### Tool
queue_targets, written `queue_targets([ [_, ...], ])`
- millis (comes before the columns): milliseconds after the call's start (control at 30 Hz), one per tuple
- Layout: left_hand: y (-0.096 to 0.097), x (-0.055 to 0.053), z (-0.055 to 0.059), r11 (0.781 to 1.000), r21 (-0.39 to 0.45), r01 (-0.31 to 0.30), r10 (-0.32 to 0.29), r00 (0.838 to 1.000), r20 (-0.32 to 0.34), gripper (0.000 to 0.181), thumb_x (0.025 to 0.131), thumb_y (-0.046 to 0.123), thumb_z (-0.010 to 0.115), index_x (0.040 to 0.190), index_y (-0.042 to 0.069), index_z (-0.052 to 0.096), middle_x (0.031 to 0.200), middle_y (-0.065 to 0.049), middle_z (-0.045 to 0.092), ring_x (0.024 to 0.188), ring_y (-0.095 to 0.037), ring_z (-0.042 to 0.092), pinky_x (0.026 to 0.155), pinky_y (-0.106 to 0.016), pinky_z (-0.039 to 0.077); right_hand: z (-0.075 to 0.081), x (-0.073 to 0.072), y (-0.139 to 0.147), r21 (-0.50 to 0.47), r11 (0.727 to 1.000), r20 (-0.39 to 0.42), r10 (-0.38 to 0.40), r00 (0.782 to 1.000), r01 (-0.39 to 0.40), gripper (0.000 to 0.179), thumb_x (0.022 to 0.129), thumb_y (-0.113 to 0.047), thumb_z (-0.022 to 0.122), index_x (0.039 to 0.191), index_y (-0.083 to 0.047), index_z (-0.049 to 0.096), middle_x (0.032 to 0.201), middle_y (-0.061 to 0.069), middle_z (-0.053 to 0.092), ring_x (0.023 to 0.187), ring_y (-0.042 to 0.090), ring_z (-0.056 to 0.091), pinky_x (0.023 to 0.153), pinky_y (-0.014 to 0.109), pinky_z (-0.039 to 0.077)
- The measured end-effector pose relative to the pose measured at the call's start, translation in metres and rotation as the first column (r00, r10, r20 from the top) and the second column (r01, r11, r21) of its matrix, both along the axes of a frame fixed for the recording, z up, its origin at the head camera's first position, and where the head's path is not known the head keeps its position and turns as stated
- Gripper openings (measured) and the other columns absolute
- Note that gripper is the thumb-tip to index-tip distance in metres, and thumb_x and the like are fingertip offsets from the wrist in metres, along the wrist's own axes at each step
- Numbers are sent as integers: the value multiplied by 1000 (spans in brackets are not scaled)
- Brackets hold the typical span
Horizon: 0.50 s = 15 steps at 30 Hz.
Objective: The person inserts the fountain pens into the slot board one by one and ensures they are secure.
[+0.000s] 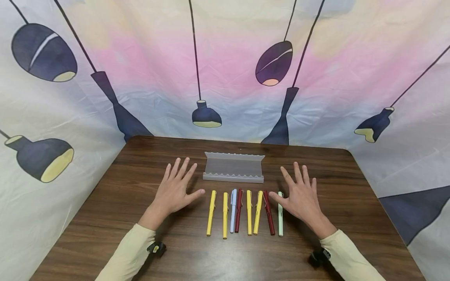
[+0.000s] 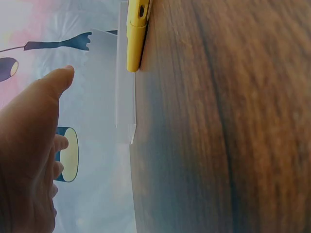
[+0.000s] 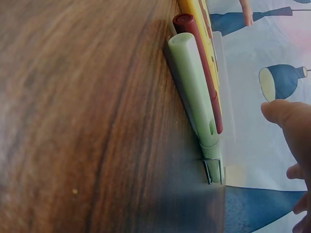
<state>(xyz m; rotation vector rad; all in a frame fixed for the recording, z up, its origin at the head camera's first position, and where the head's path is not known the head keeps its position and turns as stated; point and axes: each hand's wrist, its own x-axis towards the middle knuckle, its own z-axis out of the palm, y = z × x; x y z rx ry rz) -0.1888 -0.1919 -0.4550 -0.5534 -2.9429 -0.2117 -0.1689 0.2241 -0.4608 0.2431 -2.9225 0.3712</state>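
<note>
My left hand [image 1: 173, 190] is spread flat with straight fingers, left of a row of capped pens. On the other side my right hand [image 1: 301, 196] is spread likewise, its thumb overlapping the top of the pale green pen [image 1: 280, 218] in the head view. Neither hand holds anything. Between them lie several yellow pens [image 1: 211, 212], a light blue pen [image 1: 233, 210], a dark red pen [image 1: 238, 210] and a second dark red pen [image 1: 269, 214]. Behind the row stands a translucent pen rack [image 1: 233, 167] with scalloped edges, carrying no pens.
The dark wood table [image 1: 175, 249] has rounded far corners. A fabric backdrop [image 1: 158, 58] printed with hanging lamps surrounds its back and sides. A small black camera [image 1: 156, 248] is strapped at the left wrist, and another black camera [image 1: 319, 257] at the right.
</note>
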Motion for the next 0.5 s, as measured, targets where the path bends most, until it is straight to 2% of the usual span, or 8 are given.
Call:
queue_targets([
  [333, 1, -2, -1, 1000, 8, -8, 8, 1000, -3, 101, 89, 78, 52, 164, 15, 26, 171, -15, 14, 158, -37, 1, 125, -58, 2, 1, 1, -1, -1, 1000, 21, 1, 1000, -1, 100, 85, -76, 63, 162, -19, 34, 170, 22, 9, 155, 48, 5, 109, 82, 14],
  [500, 2, -4, -1, 1000, 22, 7, -8, 1000, 3, 99, 90, 76, 52, 164, 15, 27, 170, -15, 15, 158, -37, 4, 125, -58, 5, 4, 3, 0, -9, 1000, 26, 7, 1000, -7, 100, 85, -76, 62, 162, -18, 33, 170, 22, 9, 155, 48, 4, 109, 82, 14],
])
